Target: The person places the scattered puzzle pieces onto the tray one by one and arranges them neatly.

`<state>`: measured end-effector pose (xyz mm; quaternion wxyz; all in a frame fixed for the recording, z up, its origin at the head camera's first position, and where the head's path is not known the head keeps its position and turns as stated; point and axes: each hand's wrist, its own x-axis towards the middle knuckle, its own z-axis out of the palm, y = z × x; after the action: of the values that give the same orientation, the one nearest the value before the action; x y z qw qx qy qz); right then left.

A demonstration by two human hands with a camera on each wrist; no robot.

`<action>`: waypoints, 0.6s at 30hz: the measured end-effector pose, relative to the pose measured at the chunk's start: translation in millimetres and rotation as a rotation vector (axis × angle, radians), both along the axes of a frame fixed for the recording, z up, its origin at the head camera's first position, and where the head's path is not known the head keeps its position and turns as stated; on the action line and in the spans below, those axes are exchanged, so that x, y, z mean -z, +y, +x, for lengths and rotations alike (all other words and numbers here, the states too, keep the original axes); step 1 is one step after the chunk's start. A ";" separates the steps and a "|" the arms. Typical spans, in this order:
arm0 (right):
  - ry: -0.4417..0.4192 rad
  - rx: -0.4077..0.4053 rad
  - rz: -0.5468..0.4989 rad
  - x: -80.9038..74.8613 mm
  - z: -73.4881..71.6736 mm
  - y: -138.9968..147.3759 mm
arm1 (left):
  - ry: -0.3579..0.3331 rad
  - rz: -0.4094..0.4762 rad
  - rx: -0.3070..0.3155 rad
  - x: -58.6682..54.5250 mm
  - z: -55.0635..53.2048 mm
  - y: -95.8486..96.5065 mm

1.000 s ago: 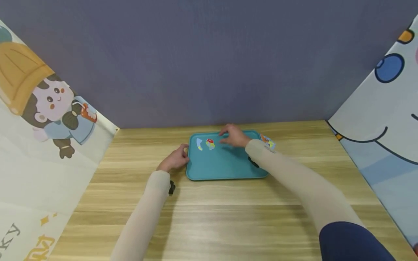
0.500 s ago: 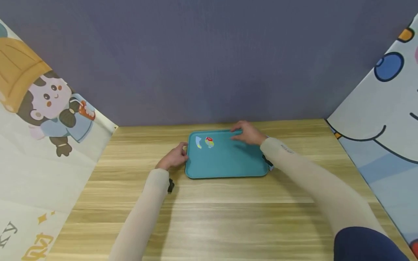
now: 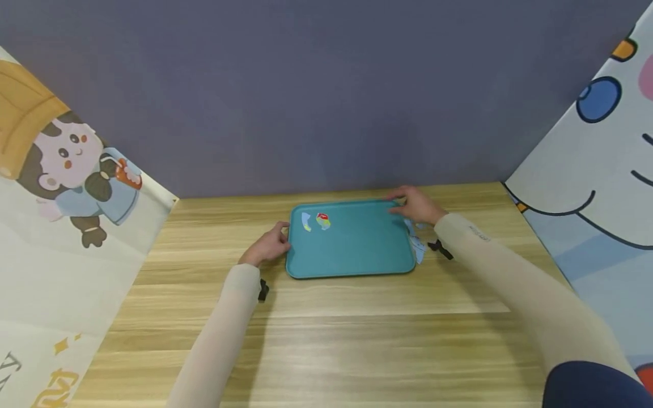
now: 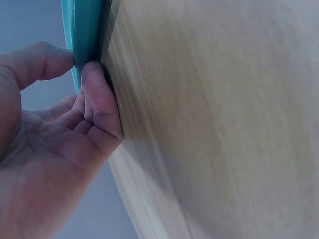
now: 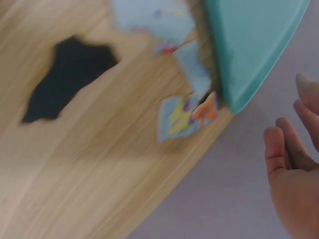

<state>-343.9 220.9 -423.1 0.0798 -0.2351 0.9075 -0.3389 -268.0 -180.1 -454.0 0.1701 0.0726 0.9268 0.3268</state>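
A teal tray (image 3: pixel 352 276) lies on the wooden table near the back wall. My left hand (image 3: pixel 265 247) is at its left edge; in the left wrist view, thumb and fingertips pinch the tray rim (image 4: pixel 87 30). Over the tray's back right corner is my right hand (image 3: pixel 419 206), fingers loosely bent with nothing between them. Two cut picture pieces lie in the tray's back left: a curved light blue one (image 3: pixel 306 221) and a red and yellow one (image 3: pixel 323 221). Light blue pieces (image 3: pixel 418 249) lie along the tray's right edge.
In the right wrist view, a colourful piece (image 5: pixel 187 117) lies by the tray corner, near a larger blue piece (image 5: pixel 154 20). A black irregular patch (image 5: pixel 70 79) shows on the wood. A grey wall (image 3: pixel 326 96) rises behind the table (image 3: pixel 367 340).
My right hand has moved right across the tray, from near the red and yellow piece to the back right corner. The left hand has stayed at the left edge.
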 end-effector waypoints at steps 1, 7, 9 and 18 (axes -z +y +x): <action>-0.009 0.009 0.003 0.3 0.7 4.7 | 0.001 -0.003 -0.001 0.3 -0.1 -0.2; 0.023 0.024 0.034 6.0 -0.3 24.5 | 0.014 -0.007 -0.001 2.2 -1.6 -1.7; 0.043 0.024 0.053 8.5 -1.3 28.4 | 0.017 -0.008 -0.002 2.8 -2.2 -2.1; -0.021 0.075 0.092 19.3 -4.5 35.7 | 0.008 -0.003 -0.003 1.0 0.0 0.3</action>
<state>-348.3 256.6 -442.4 0.0872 -0.1932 0.9295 -0.3018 -268.0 -179.8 -454.9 0.1661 0.0722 0.9281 0.3253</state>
